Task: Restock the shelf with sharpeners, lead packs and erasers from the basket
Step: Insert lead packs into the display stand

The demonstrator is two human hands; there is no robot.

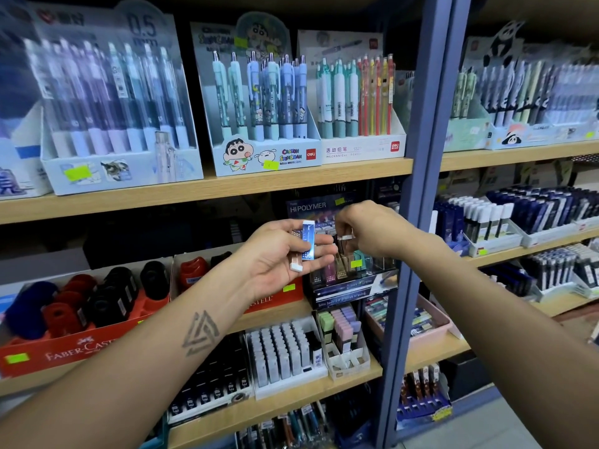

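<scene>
While both hands work at the Hi-Polymer display (343,254), lead packs are split between them.
Left of it stand sharpeners (97,296) in a red tray (64,351); the left hand (278,257) grips several lead packs (306,243), and the right hand (372,231) pinches one pack (345,237) over the display's slots.

Pen display boxes (262,102) in row on top shelf (207,189). Below, sharpener tray (77,319) at left; Hi-Polymer display (350,273) right of it, beside upright post (418,176). Left hand (278,254) holds lead packs (306,243) before that display; right hand (372,231) just right of left hand, over display. Next shelf down: lead pack boxes (285,354), eraser box (343,338) to their right.
</scene>
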